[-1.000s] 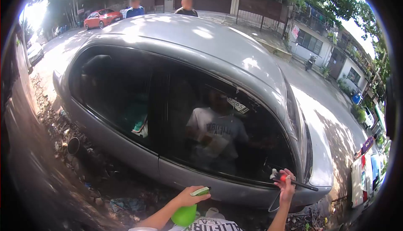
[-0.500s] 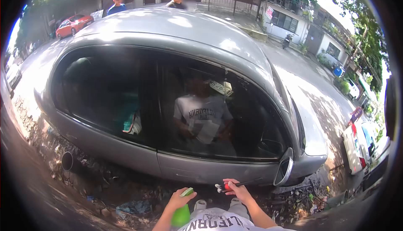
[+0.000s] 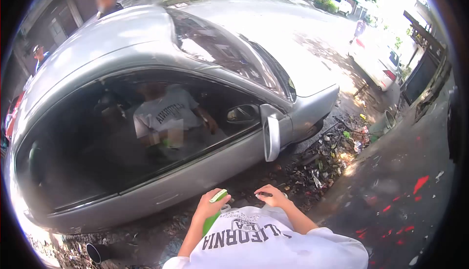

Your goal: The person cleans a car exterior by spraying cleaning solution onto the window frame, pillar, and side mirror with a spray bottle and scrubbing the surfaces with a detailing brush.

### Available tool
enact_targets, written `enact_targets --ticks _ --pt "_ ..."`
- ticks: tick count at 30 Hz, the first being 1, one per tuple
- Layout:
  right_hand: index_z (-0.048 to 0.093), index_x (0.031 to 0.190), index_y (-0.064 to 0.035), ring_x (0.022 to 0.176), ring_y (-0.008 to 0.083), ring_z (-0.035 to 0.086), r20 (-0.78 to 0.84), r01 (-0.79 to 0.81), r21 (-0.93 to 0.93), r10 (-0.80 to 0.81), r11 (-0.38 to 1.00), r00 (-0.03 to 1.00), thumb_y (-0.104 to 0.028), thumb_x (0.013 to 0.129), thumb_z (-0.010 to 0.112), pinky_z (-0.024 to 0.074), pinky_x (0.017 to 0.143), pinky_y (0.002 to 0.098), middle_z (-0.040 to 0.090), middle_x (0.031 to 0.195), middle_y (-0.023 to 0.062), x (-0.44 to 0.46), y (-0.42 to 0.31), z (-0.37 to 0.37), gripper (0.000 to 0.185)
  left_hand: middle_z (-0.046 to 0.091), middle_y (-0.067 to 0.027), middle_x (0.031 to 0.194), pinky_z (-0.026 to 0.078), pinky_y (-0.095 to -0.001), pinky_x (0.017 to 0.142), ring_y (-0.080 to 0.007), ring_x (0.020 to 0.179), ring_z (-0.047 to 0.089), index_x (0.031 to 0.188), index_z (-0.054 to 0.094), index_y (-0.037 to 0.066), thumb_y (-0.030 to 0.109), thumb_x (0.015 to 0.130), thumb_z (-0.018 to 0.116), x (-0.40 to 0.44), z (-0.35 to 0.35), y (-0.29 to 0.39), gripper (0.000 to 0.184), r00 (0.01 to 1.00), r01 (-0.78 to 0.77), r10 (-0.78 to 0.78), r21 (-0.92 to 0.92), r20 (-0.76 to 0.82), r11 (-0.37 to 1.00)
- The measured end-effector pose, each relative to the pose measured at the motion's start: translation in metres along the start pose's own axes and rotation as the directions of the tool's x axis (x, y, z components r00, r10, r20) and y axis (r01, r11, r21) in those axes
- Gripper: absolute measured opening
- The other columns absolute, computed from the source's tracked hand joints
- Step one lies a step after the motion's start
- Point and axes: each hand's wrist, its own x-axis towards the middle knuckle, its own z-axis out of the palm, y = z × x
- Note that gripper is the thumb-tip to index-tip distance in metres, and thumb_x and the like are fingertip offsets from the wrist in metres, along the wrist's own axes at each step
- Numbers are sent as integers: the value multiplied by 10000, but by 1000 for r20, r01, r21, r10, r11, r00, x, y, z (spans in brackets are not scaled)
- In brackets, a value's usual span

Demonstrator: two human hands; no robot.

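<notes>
My left hand [image 3: 211,204] is closed around a bright green object with a pale green top edge [image 3: 209,223], held in front of my shirt. My right hand [image 3: 274,197] is closed on a thin dark stick-like tool [image 3: 265,193], most of it hidden by the fingers. Both hands are at waist height, apart from each other. Beyond them stands a silver car [image 3: 205,164], its dark side window [image 3: 97,156] reflecting my shirt and arms. The car's side mirror [image 3: 271,139] sticks out ahead of my right hand.
Litter and dry leaves [image 3: 325,164] lie along the ground beside the car. A wall [image 3: 386,191] with red marks rises at the right. A pipe end [image 3: 95,253] shows low on the left. Two people stand behind the car; a white car [image 3: 376,64] is parked farther off.
My view has turned right and moved toward the car's front. The red and white parts seen at my right hand are now out of sight. Both hands keep their hold.
</notes>
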Motion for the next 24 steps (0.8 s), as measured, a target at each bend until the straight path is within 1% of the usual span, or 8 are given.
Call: enact_targets --ticks 3,6,8,11,13,18,22,24 --pt "752 1094 -243 1036 264 659 -149 -262 33 264 965 953 -325 893 721 528 901 361 637 1134 118 -26 78 -44 220 739 -108 891 526 -344 727 -194 765 700 1068 703 45 418 871 743 28 56 46 424 999 28 -28 18 32 999" --pt "747 1098 -175 915 274 693 -324 -258 -133 204 957 924 -333 881 732 545 856 369 688 991 117 -51 181 -86 269 735 -103 875 523 -342 708 -187 743 695 1069 700 52 422 875 742 71 128 60 420 999 -32 33 39 -22 999" --pt "726 1089 -69 698 168 653 -235 -436 106 448 894 862 -310 944 670 535 670 302 668 786 51 -67 262 -111 287 725 -98 858 521 -337 696 -184 714 682 1082 703 72 408 888 738 86 169 81 390 997 -68 72 81 -41 994" --pt "653 963 -97 500 51 479 -197 -426 622 658 657 727 -325 992 613 347 397 223 516 649 -52 -90 286 -168 233 720 -77 881 524 -331 727 -180 779 681 1110 688 87 384 913 726 92 212 127 359 970 -235 233 -11 -75 972" --pt "590 1002 -185 448 63 408 -340 -258 629 558 733 757 -329 1011 585 312 368 234 466 640 -55 -84 371 -171 144 714 -63 886 525 -327 754 -162 815 679 1132 677 103 386 931 713 99 228 135 350 960 -263 262 5 -104 965" --pt "633 1084 -147 515 94 524 -187 -527 568 723 632 665 -356 995 597 392 410 246 608 770 8 -50 351 -223 231 697 -32 841 513 -293 712 -108 766 657 1159 668 124 383 950 690 85 253 149 334 973 -75 41 -146 -227 986" --pt "643 1033 -138 473 125 526 -207 -381 452 510 807 835 -404 987 593 399 396 287 560 629 15 -24 352 -224 274 717 -7 825 513 -296 668 -120 713 660 1167 661 128 422 933 689 79 284 121 377 919 -27 -85 -277 -386 960" --pt "640 1030 -133 475 146 553 -195 -465 407 573 786 796 -415 987 592 426 404 296 575 639 27 -25 301 -229 289 718 2 824 507 -276 658 -114 701 657 1197 655 129 429 934 688 84 289 115 401 899 -74 -74 -315 -432 946"
